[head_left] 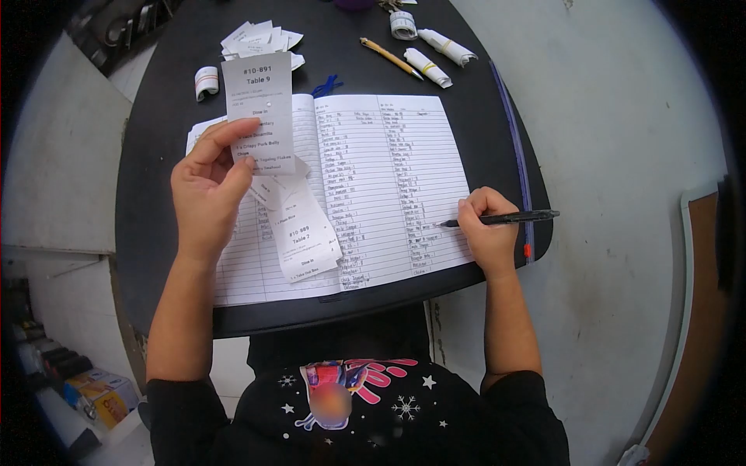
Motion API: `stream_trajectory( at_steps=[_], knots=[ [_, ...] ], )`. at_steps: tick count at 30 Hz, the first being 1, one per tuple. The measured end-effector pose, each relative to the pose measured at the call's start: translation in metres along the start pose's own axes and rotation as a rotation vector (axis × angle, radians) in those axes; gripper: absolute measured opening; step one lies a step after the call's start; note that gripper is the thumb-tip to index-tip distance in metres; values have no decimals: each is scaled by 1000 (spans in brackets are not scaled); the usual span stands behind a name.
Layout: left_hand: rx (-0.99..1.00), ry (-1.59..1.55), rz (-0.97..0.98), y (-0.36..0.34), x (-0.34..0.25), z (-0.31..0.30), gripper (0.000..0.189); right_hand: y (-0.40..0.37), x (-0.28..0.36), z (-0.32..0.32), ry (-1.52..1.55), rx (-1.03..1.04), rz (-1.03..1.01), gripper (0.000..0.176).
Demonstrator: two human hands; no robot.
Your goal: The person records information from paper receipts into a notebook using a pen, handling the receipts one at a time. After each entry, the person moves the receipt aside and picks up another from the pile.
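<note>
Over the left page of an open lined notebook point(373, 179), my left hand point(214, 182) pinches a paper order receipt point(260, 89) headed "#10-891 Table 9". More of the receipt strip point(303, 241), reading "#10-889 Table 7", hangs or lies below the hand across the notebook. My right hand point(489, 233) grips a black pen point(517, 218), its tip at the right page beside the handwritten lists. Both pages carry columns of handwriting; the receipts cover much of the left one.
Beyond the notebook lie a pile of receipts point(260, 39), a small paper roll point(206, 81), a tan pen point(391, 58), and several rolled papers point(447, 48) with bands. The black table point(171, 124) has a curved edge near my body.
</note>
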State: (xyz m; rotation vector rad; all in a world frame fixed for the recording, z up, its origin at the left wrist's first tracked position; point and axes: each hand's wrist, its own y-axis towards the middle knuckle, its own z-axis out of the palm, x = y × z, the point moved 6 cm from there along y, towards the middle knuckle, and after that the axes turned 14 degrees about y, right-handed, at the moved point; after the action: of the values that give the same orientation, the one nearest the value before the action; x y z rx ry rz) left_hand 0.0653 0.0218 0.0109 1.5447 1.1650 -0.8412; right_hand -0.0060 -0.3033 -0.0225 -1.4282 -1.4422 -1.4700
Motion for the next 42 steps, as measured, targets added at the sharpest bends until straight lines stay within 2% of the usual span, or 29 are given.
stream_trajectory(
  at_steps=[13, 34, 42],
  knots=[
    [37, -85, 91, 2, 2, 2, 39, 1, -4, -2, 4, -18, 9, 26],
    [185, -81, -52, 2, -4, 6, 45, -4, -7, -1, 54, -17, 12, 29],
    [201, -83, -46, 1, -5, 8, 46, -4, -8, -1, 78, -18, 23, 29]
  ],
)
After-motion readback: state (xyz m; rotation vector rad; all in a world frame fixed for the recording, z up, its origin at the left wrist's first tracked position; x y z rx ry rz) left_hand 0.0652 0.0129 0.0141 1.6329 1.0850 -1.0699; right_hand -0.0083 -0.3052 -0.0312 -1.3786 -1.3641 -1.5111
